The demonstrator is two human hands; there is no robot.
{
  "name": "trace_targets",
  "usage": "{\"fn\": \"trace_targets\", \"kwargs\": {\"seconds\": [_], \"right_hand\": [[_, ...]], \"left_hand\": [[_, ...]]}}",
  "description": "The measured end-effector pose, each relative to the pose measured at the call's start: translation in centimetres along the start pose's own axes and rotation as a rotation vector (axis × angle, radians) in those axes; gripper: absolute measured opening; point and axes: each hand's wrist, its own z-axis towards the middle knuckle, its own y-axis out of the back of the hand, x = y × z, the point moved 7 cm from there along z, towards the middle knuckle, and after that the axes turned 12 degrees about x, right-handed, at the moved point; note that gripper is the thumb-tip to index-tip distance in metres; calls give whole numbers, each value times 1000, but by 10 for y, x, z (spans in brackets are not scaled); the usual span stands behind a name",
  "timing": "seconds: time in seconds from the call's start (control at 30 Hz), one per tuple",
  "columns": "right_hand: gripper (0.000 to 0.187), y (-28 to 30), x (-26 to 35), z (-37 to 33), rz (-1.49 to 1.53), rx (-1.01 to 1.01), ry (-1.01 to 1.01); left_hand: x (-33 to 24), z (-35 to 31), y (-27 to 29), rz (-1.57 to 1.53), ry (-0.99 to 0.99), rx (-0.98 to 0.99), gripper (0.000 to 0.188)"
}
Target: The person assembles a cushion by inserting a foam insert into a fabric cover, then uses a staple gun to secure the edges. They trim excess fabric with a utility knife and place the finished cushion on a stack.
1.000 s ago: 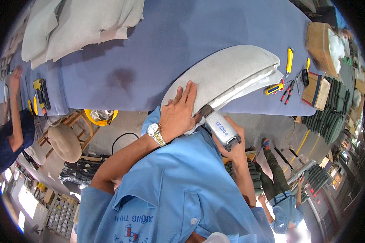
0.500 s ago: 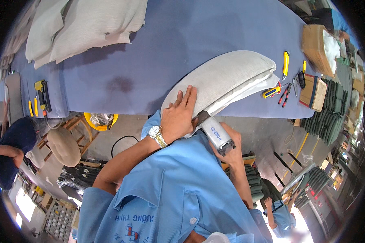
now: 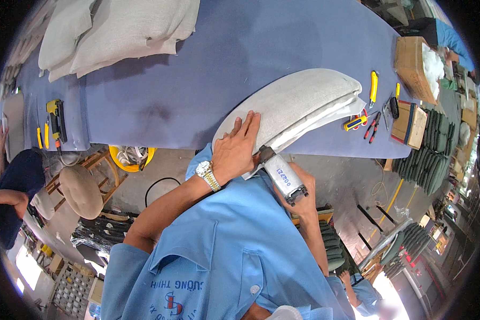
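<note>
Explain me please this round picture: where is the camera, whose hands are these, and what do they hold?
There is no robot here. A wide fisheye camera on a person's head looks down, so straight edges bend. The hands are that person's own, bare. The left hand lies with stretched fingers on a light grey padded piece. The right hand holds a silver tool, its dark nose close to the left hand. Also on the blue table are grey fabric pieces, a yellow-and-black tool at the left, and, at the right, a yellow cutter and red-handled pliers.
</note>
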Motion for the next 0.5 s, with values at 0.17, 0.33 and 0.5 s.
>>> {"fn": "trace_targets", "kwargs": {"seconds": [0.17,0.33,0.5], "right_hand": [[32,-7,-3,1,72,8,-72],[50,-12,-25,-4,127,-65,-28],[46,-13,-34,2,108,-84,62]], "left_hand": [[0,-1,-6,41,37,-16,110],[3,1,-3,-70,5,56,108],[43,9,10,-509,-371,337,114]]}}
